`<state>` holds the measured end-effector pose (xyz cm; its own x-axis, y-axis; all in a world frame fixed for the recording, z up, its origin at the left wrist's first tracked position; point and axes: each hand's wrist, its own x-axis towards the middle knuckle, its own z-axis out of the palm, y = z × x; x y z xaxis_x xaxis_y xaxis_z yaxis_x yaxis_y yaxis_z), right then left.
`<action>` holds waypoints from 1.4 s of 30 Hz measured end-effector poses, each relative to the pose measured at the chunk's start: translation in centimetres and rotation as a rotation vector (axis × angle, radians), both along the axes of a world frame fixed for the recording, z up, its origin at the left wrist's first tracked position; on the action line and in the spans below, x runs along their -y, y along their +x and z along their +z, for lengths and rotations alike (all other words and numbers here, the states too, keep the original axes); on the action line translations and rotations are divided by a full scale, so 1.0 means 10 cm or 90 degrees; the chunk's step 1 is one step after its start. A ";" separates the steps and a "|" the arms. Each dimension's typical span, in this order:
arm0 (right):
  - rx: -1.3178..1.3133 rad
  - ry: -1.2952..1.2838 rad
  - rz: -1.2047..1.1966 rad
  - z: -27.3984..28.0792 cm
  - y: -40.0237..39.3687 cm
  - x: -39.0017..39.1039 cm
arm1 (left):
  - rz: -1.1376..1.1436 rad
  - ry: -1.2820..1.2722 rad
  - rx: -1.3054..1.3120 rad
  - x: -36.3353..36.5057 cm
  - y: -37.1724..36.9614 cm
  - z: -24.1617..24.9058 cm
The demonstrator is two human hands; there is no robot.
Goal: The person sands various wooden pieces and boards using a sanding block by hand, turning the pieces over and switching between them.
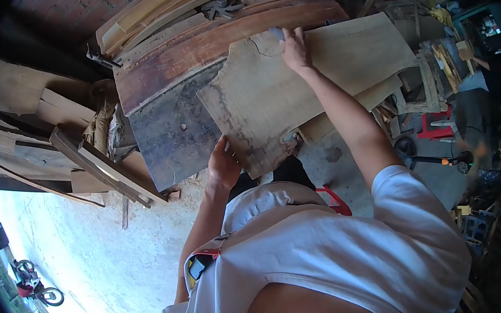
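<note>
A broad, pale brown wooden board with a ragged left end lies tilted across a workbench. My left hand grips its near left edge, thumb on top and fingers partly beneath. Over the board's far edge is my right hand, its fingers closed on a small blue-grey object whose kind I cannot make out. A thin curved line runs on the board just left of this hand. Dark stains mark the board's left side.
Under the board is a dark bench top with a reddish plank behind it. Stacked lumber lies at the back. Offcuts and curved wood pieces lean at left. A red stool stands at right, a motorcycle outside.
</note>
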<state>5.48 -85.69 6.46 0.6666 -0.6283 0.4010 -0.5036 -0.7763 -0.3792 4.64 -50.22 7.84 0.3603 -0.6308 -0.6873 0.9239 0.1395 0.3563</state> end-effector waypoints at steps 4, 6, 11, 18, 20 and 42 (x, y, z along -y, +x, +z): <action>-0.019 -0.096 -0.031 -0.03 0.19 -0.45 | -0.035 0.008 -0.015 -0.08 -0.07 -0.03; 0.031 -0.059 0.161 0.04 0.15 -1.19 | -0.040 -0.012 -0.022 -0.07 -0.09 -0.04; 0.035 -0.008 0.446 0.24 -0.34 -1.75 | -0.051 -0.041 -0.070 -0.07 -0.03 0.04; 0.013 -0.075 -0.037 0.06 -0.84 -0.30 | -0.062 -0.039 -0.094 -0.10 -0.01 0.13; -0.001 -0.014 0.042 0.19 -0.93 -0.97 | -0.071 -0.055 -0.099 -0.06 0.02 0.13; -0.016 -0.043 0.393 0.38 -1.61 -2.00 | -0.120 -0.015 -0.059 -0.03 0.11 0.11</action>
<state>-10.66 -65.69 10.27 0.9086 -0.0968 0.4062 0.0386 -0.9491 -0.3127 5.69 -49.96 8.99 0.1703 -0.6976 -0.6960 0.9632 -0.0311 0.2668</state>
